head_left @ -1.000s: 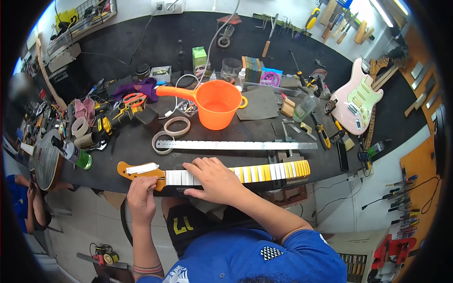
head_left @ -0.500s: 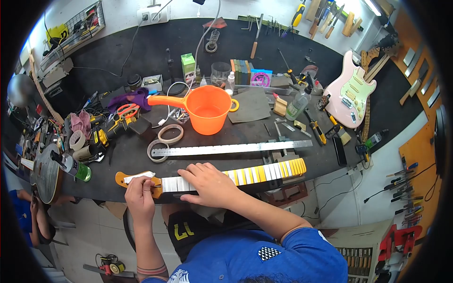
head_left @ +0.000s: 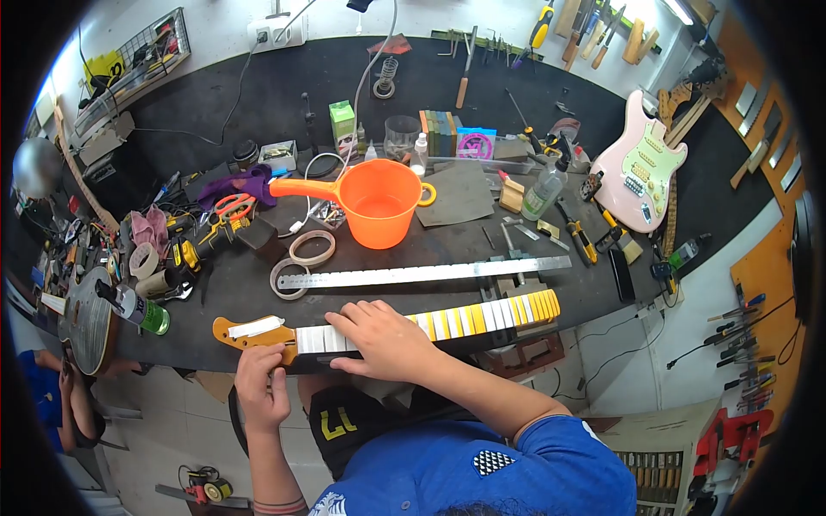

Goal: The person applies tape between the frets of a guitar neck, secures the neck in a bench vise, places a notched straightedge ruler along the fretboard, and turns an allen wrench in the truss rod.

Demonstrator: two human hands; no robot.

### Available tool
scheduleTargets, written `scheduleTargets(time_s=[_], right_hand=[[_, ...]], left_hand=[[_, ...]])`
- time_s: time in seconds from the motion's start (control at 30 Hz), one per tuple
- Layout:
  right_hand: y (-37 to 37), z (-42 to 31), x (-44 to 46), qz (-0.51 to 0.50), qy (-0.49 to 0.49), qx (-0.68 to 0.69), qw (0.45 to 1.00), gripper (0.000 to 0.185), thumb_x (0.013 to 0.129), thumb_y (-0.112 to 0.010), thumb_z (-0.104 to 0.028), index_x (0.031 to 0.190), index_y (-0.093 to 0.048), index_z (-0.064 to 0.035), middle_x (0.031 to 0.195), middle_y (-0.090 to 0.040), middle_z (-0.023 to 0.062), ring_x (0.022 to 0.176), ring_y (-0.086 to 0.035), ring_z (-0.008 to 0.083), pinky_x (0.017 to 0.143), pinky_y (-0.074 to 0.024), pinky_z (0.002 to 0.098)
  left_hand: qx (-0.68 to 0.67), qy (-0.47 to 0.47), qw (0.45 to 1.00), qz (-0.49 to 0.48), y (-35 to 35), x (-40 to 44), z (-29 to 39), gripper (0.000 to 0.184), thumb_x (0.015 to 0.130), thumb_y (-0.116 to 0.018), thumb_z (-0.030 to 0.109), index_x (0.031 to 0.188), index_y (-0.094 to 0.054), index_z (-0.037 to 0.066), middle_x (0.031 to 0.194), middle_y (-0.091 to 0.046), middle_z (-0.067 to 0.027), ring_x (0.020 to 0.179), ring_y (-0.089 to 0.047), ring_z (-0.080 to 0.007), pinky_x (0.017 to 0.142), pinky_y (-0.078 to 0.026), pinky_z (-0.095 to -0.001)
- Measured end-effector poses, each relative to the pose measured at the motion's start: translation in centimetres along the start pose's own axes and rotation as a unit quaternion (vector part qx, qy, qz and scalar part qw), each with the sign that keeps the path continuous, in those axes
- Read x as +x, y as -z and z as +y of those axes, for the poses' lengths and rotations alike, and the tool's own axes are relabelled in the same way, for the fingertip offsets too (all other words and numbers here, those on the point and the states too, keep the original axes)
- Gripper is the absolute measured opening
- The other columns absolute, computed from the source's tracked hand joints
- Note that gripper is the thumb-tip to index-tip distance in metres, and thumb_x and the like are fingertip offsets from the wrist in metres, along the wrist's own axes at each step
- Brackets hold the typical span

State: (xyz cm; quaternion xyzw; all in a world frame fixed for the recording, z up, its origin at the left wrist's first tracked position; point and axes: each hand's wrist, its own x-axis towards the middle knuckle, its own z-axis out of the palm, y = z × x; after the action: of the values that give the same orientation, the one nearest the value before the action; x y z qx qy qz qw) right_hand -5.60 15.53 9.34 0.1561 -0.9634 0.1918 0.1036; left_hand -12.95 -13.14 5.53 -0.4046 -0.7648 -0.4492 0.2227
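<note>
A guitar neck lies across the front of the bench, its fretboard covered with white and yellow strips between the frets. My right hand is laid over the fretboard, fingers bent toward the far edge and thumb along the near edge, gripping the neck. At the left end is the amber headstock, with a strip of white tape on it. My left hand is at the headstock's near edge, fingertips touching it by the nut, thumb apart. No object shows in that hand.
Behind the neck lie a steel ruler and tape rolls. An orange dipper stands farther back. A spray bottle is at left, pliers and a pink guitar body at right. A person sits far left.
My left hand has come down from the top of the headstock to its near edge, and its thumb has parted from the fingers. The right hand stays on the neck.
</note>
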Motion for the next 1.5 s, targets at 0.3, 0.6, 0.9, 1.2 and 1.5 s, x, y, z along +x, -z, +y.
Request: scheduleTargets(time_s=[0.3, 0.6, 0.9, 1.2, 1.5], right_hand=[[-0.2, 0.1, 0.0, 0.001, 0.008, -0.001, 1.0, 0.076, 0.103, -0.084, -0.053, 0.155, -0.065, 0.0005, 0.135, -0.071, 0.0184, 0.126, -0.071, 0.0352, 0.113, -0.0539, 0.0468], [-0.3, -0.2, 0.2, -0.002, 0.013, -0.015, 1.0, 0.075, 0.103, -0.083, -0.05, 0.154, -0.064, 0.0012, 0.133, -0.07, 0.0185, 0.125, -0.071, 0.0357, 0.113, -0.0535, 0.0469], [0.0, -0.1, 0.2, 0.014, 0.019, -0.016, 1.0, 0.076, 0.101, -0.086, -0.048, 0.153, -0.064, 0.0016, 0.129, -0.069, 0.017, 0.12, -0.07, 0.0339, 0.108, -0.0533, 0.0447], [-0.2, -0.3, 0.1, 0.015, 0.015, -0.017, 1.0, 0.077, 0.1, -0.087, -0.048, 0.154, -0.064, 0.001, 0.128, -0.069, 0.0156, 0.119, -0.07, 0.0332, 0.108, -0.0531, 0.045], [2.9, -2.5, 0.9, 0.131, 0.08, 0.183, 0.971, 0.068, 0.11, -0.083, -0.028, 0.165, -0.054, -0.0016, 0.135, -0.069, 0.0175, 0.127, -0.069, 0.0336, 0.119, -0.0504, 0.0485]], left_hand=[[0.043, -0.072, 0.995, -0.05, 0.8, -1.0, -1.0, 0.032, 0.074, -0.072, -0.004, 0.105, -0.07, -0.002, 0.124, -0.082, -0.0215, 0.11, -0.077, -0.0477, 0.098, -0.063, -0.056], [0.003, -0.061, 0.996, -0.057, 1.0, 1.5, -0.8, 0.018, 0.08, -0.067, -0.008, 0.098, -0.067, -0.003, 0.106, -0.082, -0.0202, 0.095, -0.077, -0.0425, 0.085, -0.063, -0.0491], [-0.016, -0.001, 1.0, -0.024, 0.3, 2.9, -0.5, 0.006, 0.105, -0.073, -0.003, 0.11, -0.075, -0.002, 0.104, -0.082, -0.0172, 0.091, -0.077, -0.0376, 0.084, -0.061, -0.0447], [0.004, 0.0, 1.0, 0.013, -0.5, 1.4, -1.2, 0.005, 0.111, -0.073, 0.003, 0.114, -0.075, -0.001, 0.103, -0.082, -0.0157, 0.086, -0.074, -0.0343, 0.079, -0.059, -0.0428], [-0.164, 0.024, 0.98, 0.112, -1.1, 3.8, 2.8, 0.013, 0.117, -0.074, 0.013, 0.114, -0.072, 0.0, 0.104, -0.084, -0.0155, 0.084, -0.074, -0.0241, 0.076, -0.061, -0.0363]])
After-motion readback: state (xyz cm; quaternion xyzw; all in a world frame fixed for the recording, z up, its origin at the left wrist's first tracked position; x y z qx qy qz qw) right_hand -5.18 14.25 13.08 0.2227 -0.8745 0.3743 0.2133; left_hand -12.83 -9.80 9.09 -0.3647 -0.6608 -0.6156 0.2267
